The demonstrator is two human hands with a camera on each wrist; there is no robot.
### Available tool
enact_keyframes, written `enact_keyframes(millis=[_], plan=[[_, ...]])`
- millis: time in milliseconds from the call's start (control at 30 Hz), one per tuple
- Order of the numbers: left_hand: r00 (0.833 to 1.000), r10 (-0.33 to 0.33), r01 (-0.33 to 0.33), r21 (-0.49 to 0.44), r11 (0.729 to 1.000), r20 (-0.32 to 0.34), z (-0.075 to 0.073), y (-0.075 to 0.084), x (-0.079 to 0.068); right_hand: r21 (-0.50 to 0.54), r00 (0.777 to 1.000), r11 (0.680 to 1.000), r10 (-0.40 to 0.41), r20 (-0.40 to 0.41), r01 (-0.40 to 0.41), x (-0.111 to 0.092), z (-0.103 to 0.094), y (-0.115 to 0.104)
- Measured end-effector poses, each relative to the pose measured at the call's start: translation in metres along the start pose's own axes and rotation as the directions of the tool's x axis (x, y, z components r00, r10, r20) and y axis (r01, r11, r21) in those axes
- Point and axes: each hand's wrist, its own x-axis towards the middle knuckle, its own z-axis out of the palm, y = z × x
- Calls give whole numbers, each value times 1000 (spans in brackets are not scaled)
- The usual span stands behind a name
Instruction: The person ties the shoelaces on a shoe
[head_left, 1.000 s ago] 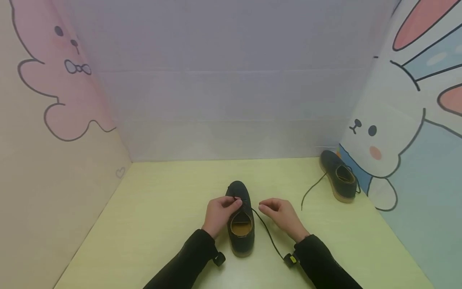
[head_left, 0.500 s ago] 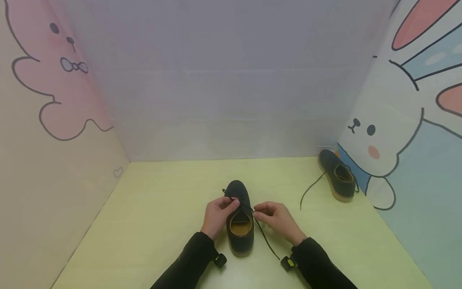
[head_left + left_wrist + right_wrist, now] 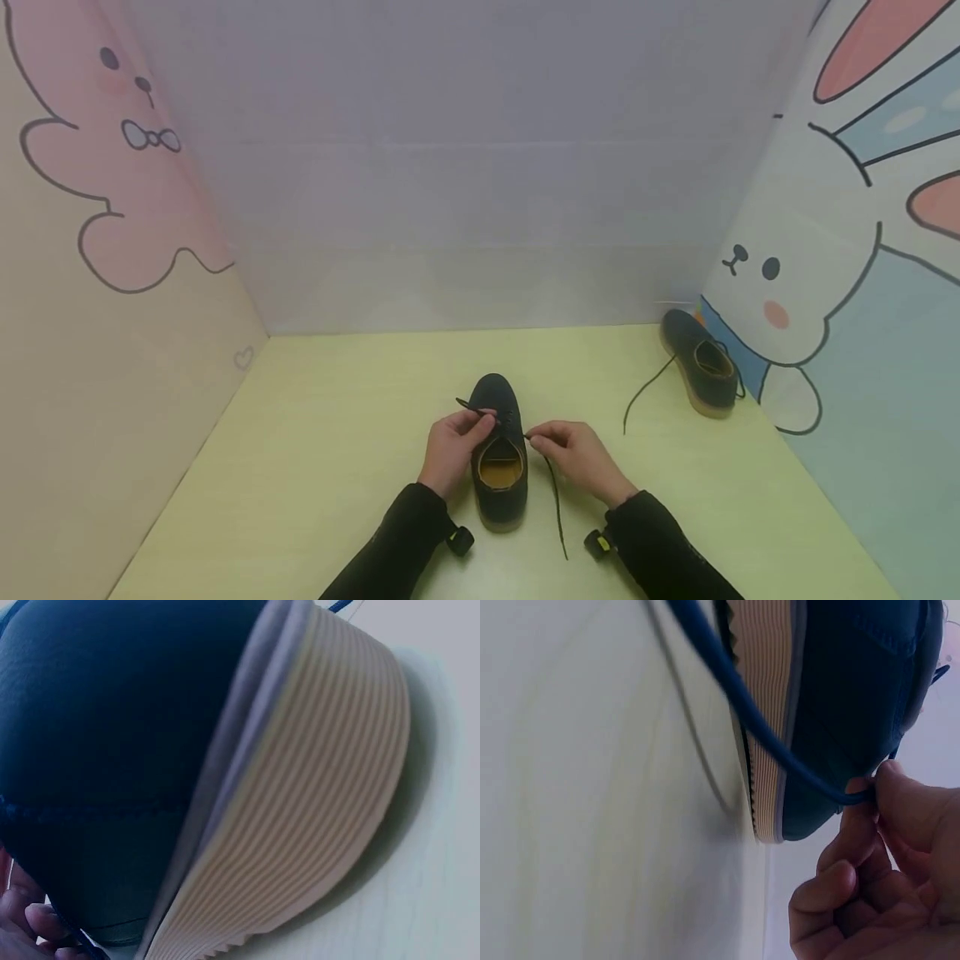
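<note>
A dark shoe [image 3: 502, 504] with a tan ribbed sole [image 3: 315, 765] stands upright on the pale yellow table, toe pointing away. At its left side my left hand [image 3: 447, 454] pinches a dark shoelace over the lacing, and a small lace loop [image 3: 465, 403] sticks out beyond the fingers. To the shoe's right, my right hand [image 3: 583, 458] pinches the other shoelace [image 3: 757, 727] between thumb and forefinger, close to the eyelets. The free end of that lace [image 3: 558, 508] trails down toward the table's near side. In the left wrist view the shoe hides most of the fingers.
A matching shoe [image 3: 697, 362] lies at the far right against the rabbit-printed wall [image 3: 810, 275], one loose lace [image 3: 643, 392] stretching out from it. A pale wall [image 3: 480, 283] closes off the back of the table [image 3: 330, 417].
My right hand has moved left to the shoe and taken hold of the right lace, whose free end has swung left. A lace loop has come out farther left of my left hand.
</note>
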Motion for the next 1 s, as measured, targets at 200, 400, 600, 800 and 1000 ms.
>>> enact_keyframes(millis=[200,400,600,800,1000], plan=[[1000,19,-19,10,1000,-7,-1,0,1,197,996,980,11,86,-28,2,-4,-5],[999,31,-31,29,999,-8,1,0,1,403,993,913,20,118,-67,7,0,-15],[1000,23,-23,38,999,-3,1,-2,0,574,995,813,62,84,-99,13,6,-24],[1000,24,-24,67,997,-6,1,-2,0,630,983,755,117,141,-180,14,0,-28],[999,30,-28,77,997,-23,1,0,-1,729,961,648,19,276,-222,12,-13,-23]])
